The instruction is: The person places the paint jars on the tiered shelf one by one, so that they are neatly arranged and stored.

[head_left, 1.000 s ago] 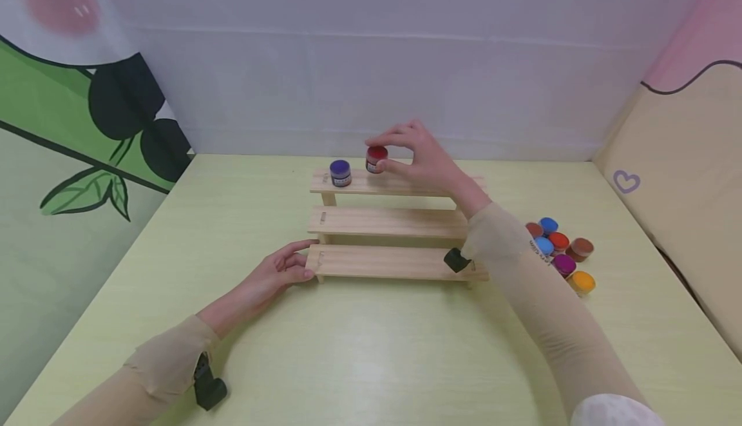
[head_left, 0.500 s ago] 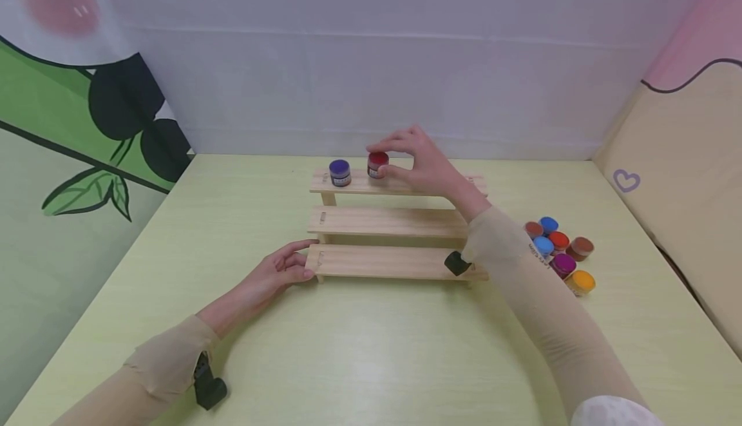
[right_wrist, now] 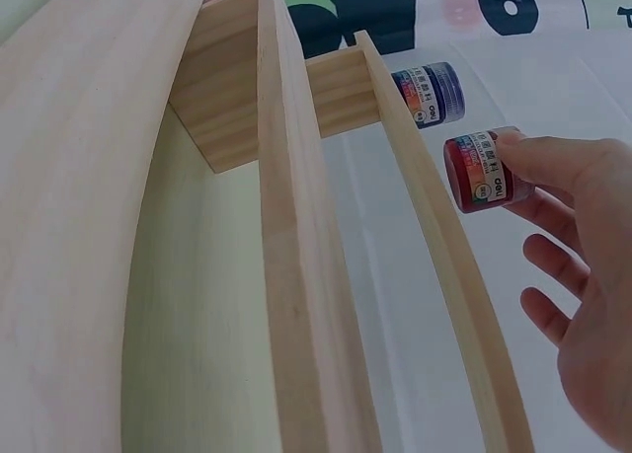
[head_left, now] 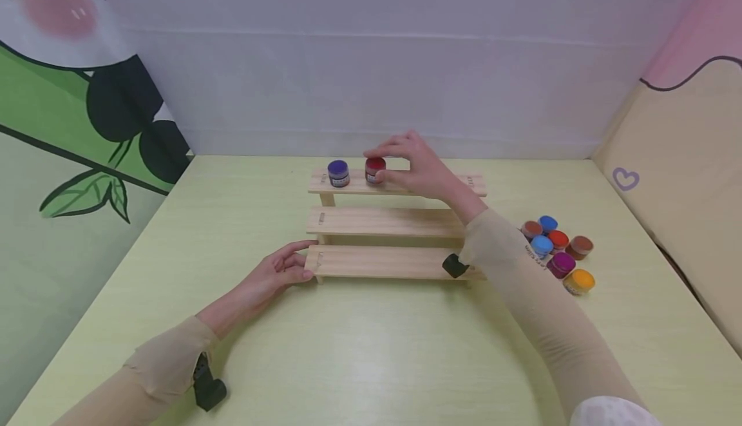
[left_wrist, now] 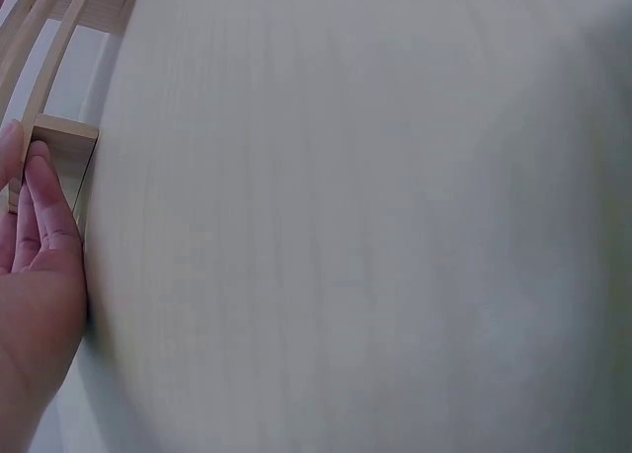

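A three-tier wooden rack (head_left: 382, 221) stands on the table in the head view. My left hand (head_left: 272, 274) holds the left end of its lowest shelf, thumb in front and fingers behind; the left wrist view shows the fingers (left_wrist: 49, 201) against the wood. On the right, my hand (head_left: 424, 169) pinches a small paint jar with a red lid (head_left: 375, 167) between thumb and fingers, at the top shelf. The right wrist view shows this red jar (right_wrist: 479, 172) close to the shelf edge; whether it touches is hard to tell. A blue-lidded paint jar (head_left: 339, 173) stands left of it.
Several more paint jars stand in a group right of the rack, among them a yellow one (head_left: 580, 281), a purple one (head_left: 561, 265) and a brown one (head_left: 580, 247). My right forearm (head_left: 522, 284) passes close to them. A pale cloth wall (head_left: 261, 91) rises behind the table.
My right hand has lowered the red-lidded jar a little, down to the top shelf beside the blue-lidded jar. The left hand keeps its place on the rack.
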A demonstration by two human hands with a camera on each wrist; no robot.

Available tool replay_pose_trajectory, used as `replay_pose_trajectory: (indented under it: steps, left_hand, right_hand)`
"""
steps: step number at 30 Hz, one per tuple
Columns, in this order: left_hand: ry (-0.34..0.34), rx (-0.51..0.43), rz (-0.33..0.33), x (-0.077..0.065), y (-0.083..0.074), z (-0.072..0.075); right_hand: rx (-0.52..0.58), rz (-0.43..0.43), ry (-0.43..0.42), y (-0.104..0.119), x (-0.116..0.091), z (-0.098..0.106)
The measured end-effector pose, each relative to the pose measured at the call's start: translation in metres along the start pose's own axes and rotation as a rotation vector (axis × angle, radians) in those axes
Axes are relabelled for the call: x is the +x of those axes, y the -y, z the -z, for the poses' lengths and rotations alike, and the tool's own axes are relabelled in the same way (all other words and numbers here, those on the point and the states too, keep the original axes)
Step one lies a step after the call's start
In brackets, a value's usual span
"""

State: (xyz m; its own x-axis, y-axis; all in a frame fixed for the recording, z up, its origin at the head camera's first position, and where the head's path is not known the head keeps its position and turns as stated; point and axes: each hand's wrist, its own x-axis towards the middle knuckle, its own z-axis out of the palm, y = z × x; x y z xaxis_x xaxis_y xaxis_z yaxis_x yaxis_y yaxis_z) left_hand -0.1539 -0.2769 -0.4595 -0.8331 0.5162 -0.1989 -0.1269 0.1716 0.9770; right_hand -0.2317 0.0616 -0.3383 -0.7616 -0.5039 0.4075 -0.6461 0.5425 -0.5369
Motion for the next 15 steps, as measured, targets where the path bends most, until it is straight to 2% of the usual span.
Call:
replay_pose_trajectory:
  steps: [15]
  left_hand:
    - [0.012, 0.000, -0.008, 0.0019, 0.0018, 0.0004]
  right_hand:
    - [-0.004, 0.023, -0.003, -0.0058, -0.0006, -0.0026]
